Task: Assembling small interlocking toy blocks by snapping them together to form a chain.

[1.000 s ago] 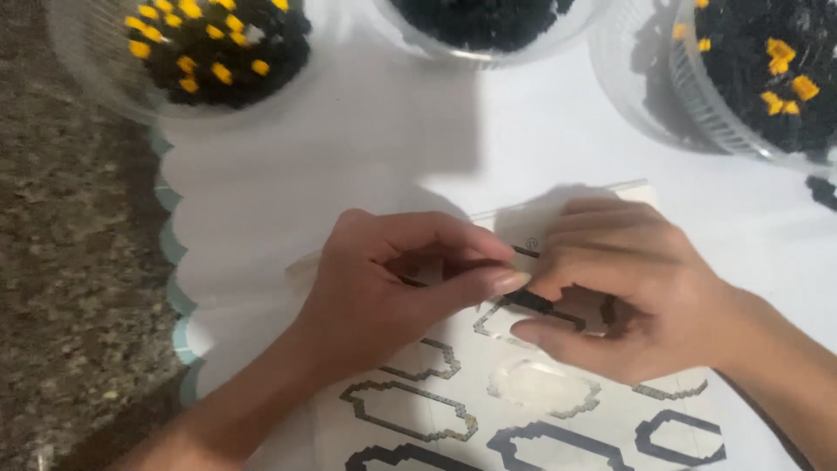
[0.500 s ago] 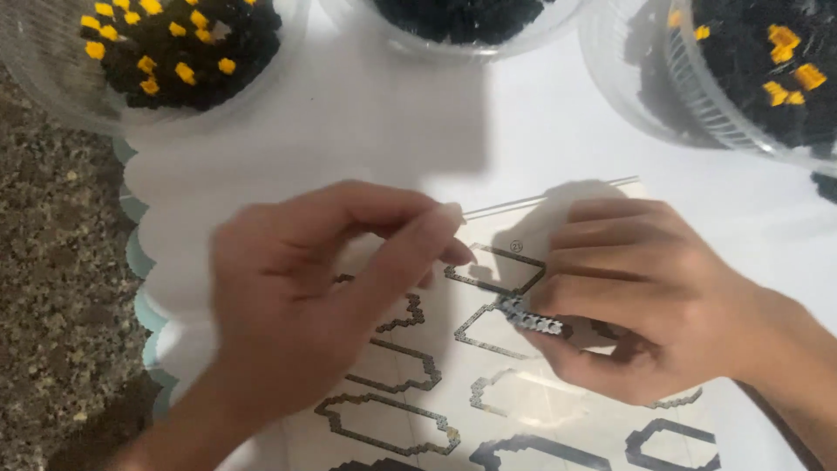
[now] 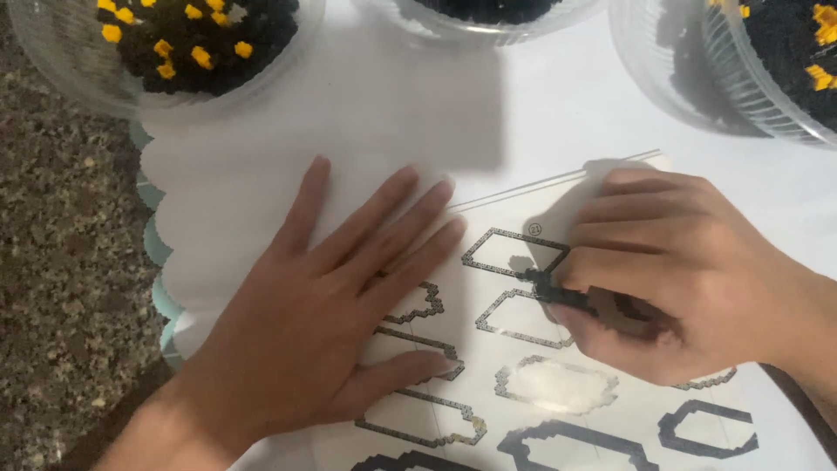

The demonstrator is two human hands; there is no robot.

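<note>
— What was nearest the camera?

— The left hand (image 3: 323, 340) lay flat, fingers spread, pressing down a pattern sheet (image 3: 523, 384) of outlined shapes on white paper (image 3: 261, 183). The right hand (image 3: 680, 270) had its grip pinched on a small black tool (image 3: 558, 292), its tip resting on one outline.

— And the containers behind?

— Three clear plastic bowls stood at the far edge. The left bowl (image 3: 61, 70) held black and yellow beads, the middle bowl (image 3: 488, 22) black ones, the right bowl (image 3: 689, 78) black with some orange.

— Anything hard to make out?

— All the bowls were cut off by the frame. The tool's body was hidden inside the fist. The speckled tabletop (image 3: 61, 262) showed only on the left.
</note>
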